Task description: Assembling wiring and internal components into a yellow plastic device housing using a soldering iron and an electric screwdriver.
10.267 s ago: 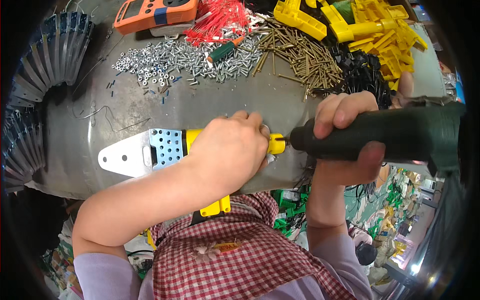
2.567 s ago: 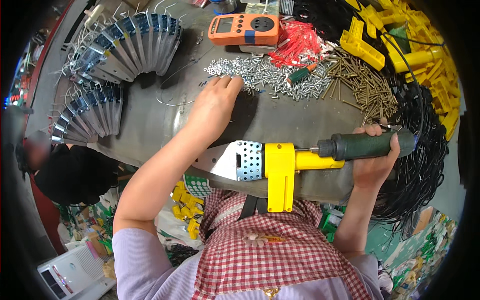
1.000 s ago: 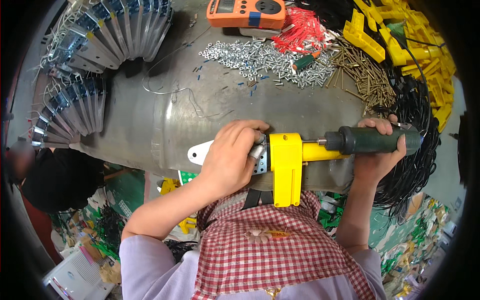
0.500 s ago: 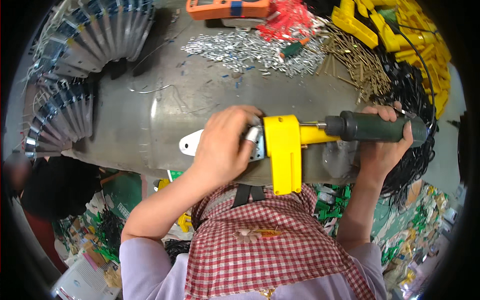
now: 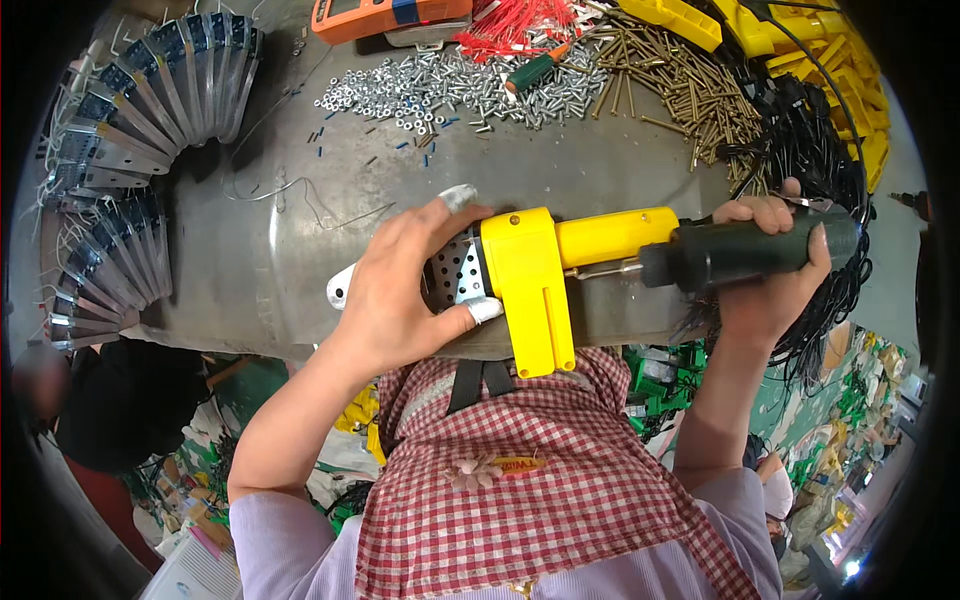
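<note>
My left hand (image 5: 385, 285), with white covers on its thumb and a fingertip, grips the perforated metal guard (image 5: 462, 274) of a yellow-handled tool above the table. A rounded white metal end (image 5: 340, 287) sticks out beyond that hand. The tool's yellow plastic housing (image 5: 528, 290) has a block hanging down and a handle (image 5: 618, 235) pointing right. My right hand (image 5: 775, 265) is wrapped around a dark green electric screwdriver (image 5: 745, 252). Its bit (image 5: 605, 269) points left at the housing, along the near side of the handle; whether a screw sits at its tip is hard to tell.
Across the table (image 5: 260, 210) lie loose screws and nuts (image 5: 430, 95), long brass-coloured screws (image 5: 665, 85), a green-handled screwdriver (image 5: 535, 70), an orange meter (image 5: 390, 15), black cables (image 5: 800, 140) and yellow plastic parts (image 5: 820, 60). Metal plates (image 5: 180, 90) stand fanned at left. Another person (image 5: 130, 400) is at far left.
The electric screwdriver's bit has gone from the handle's far side to its near side. My left hand has spread its grip and shifted left with the tool. The view has shifted too.
</note>
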The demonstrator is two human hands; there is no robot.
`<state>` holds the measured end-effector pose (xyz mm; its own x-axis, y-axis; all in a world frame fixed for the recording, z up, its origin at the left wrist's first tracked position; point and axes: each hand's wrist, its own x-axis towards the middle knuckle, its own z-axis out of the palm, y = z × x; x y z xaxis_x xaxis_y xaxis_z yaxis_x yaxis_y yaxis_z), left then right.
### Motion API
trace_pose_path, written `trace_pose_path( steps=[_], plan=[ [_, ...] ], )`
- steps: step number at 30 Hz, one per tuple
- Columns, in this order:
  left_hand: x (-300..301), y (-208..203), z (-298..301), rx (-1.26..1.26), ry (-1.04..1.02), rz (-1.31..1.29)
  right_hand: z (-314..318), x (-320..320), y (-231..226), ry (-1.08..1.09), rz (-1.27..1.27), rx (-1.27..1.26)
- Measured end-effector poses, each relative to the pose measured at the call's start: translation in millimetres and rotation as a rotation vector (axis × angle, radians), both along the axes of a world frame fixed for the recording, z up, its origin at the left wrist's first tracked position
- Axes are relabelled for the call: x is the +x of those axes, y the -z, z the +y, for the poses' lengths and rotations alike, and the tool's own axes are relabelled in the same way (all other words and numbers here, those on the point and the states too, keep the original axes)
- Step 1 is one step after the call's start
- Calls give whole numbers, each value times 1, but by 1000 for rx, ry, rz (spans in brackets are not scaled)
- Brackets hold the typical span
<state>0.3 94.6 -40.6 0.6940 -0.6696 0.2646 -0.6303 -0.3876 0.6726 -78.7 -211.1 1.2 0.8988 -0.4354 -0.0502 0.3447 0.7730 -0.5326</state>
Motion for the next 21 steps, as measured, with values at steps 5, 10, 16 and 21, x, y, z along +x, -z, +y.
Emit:
trace_pose_path(
  steps=[5,10,16,21],
  plan=[
    [-5,2,1,-3,-29,6,-5,2,4,41,0,20],
    [-1,2,0,2,-3,4,0,2,8,27,-22,34],
    [2,-5,-1,48,-9,-26,8,7,12,27,-55,44],
    [-1,-12,-3,66,-2,19,20,6,16,47,-124,21]
  ],
)
